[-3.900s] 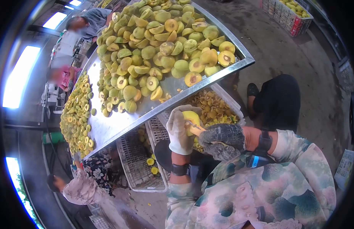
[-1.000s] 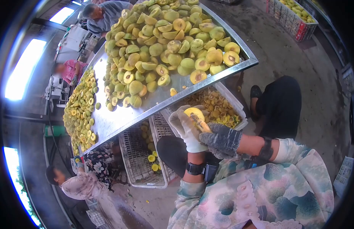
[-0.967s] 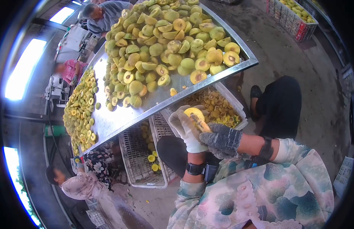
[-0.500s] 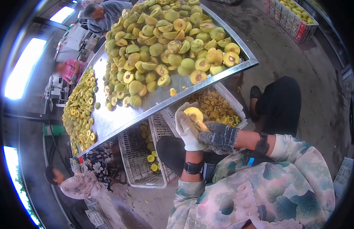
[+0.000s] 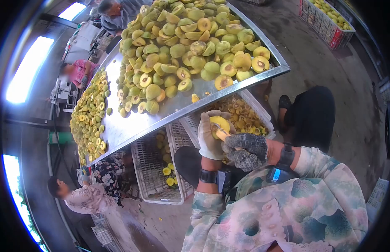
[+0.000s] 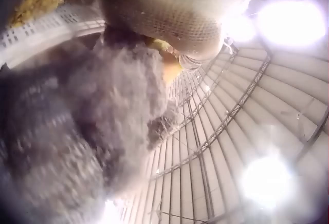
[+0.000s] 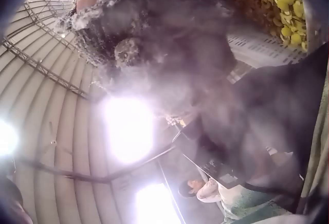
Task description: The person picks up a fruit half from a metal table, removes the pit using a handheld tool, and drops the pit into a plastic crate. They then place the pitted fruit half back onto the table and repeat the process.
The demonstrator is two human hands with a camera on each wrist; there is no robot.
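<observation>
In the head view my left hand (image 5: 206, 137), in a pale glove, holds a peach half (image 5: 220, 122) with its yellow cut face showing. My right hand (image 5: 246, 148), in a dark grey knit glove, grips a short tan-handled pitting tool (image 5: 222, 134). Its working end is at the cut face, partly hidden by the fruit. Both hands are close together in front of the body, beside the tray's near edge. The left wrist view shows the pale glove (image 6: 169, 21) above the blurred grey glove (image 6: 97, 111). In the right wrist view the grey glove (image 7: 159, 44) hides the tool.
A metal-rimmed tray table (image 5: 178, 114) bears a large heap of peach halves (image 5: 178, 46) and a smaller pile (image 5: 90, 119). Below stand a crate of scraps (image 5: 268, 126) and a crate with yellow halves (image 5: 155, 185). Other people (image 5: 87, 197) work around the table.
The hands stay together on the peach half and have shifted slightly right in the head view. The right hand has rolled over, and the tool's angle against the cut face has changed.
</observation>
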